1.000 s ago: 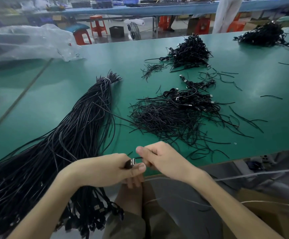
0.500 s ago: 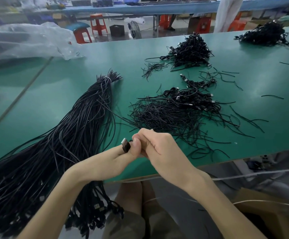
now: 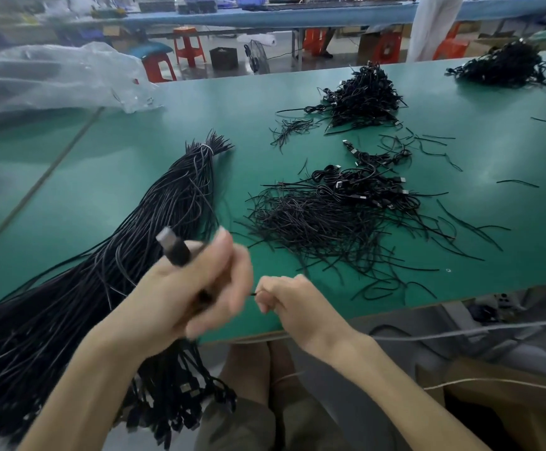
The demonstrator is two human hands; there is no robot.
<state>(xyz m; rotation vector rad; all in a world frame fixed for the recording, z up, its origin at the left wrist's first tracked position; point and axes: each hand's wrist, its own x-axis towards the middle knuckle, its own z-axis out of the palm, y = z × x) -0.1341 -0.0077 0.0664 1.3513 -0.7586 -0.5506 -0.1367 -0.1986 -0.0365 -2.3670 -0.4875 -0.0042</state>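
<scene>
Left hand (image 3: 193, 288) grips a black cable (image 3: 171, 245), plug up, over the table's (image 3: 128, 177) near edge as the right hand (image 3: 284, 297) pinches a thin tie (image 3: 252, 293); a small tied heap (image 3: 364, 94) near the far edge looks finished, while a thick bundle (image 3: 154, 229) awaits.

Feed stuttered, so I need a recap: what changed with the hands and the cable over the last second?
The hands, together before, have parted: the left hand lifted the USB plug up-left in its grip; the right hand drew right, pinching a thin black strand. The tied cable bundle and the loose strand pile stayed put.
</scene>
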